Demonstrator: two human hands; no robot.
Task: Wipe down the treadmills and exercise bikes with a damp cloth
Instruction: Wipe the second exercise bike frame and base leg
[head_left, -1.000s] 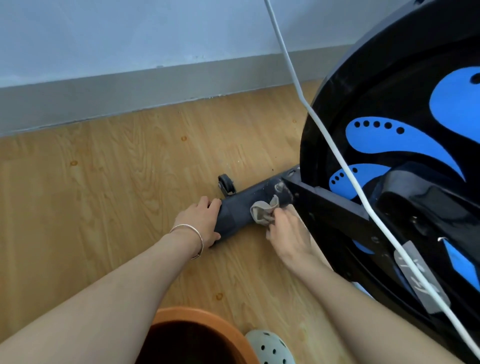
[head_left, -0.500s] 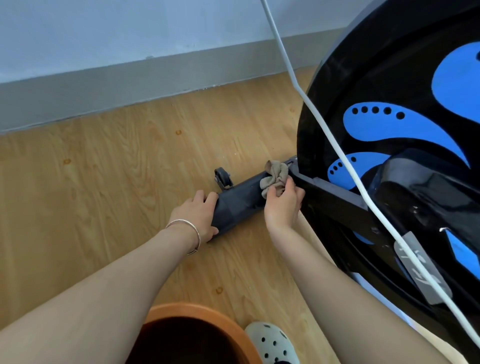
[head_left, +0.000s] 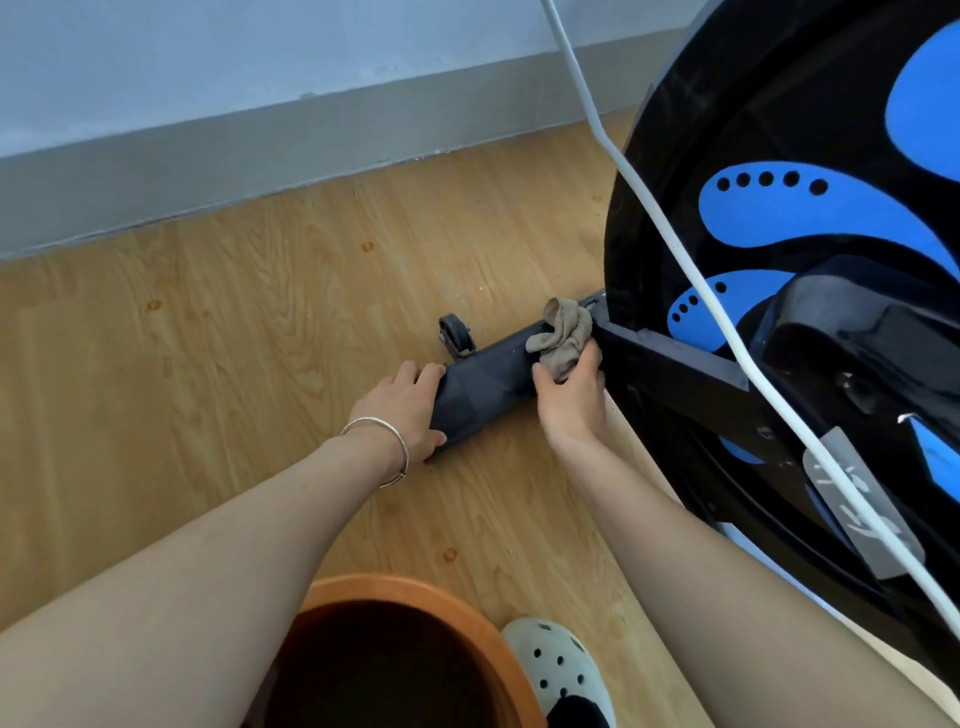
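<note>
Head view, looking down at the floor (head_left: 234, 312). The exercise bike (head_left: 727, 104), with its black housing and blue markings, fills the right side; its dark grey base bar (head_left: 493, 374) lies on the wooden floor and runs leftward from under the housing, with a small transport wheel (head_left: 456, 336) at its far side near the free end. The left hand (head_left: 410, 400), a thin bracelet (head_left: 379, 422) at the wrist, is curled over the free end of the bar, fingers on top and thumb toward the floor. The right hand (head_left: 571, 395) grips the bunched beige cloth (head_left: 561, 335), which is pressed on the top of the bar where the bar meets the black frame. A white cable (head_left: 675, 244) hangs diagonally in front of the housing. An orange bucket (head_left: 395, 587) and a pale perforated shoe (head_left: 556, 665) stand at the lower edge; a grey skirting board (head_left: 260, 150) borders the floor.
</note>
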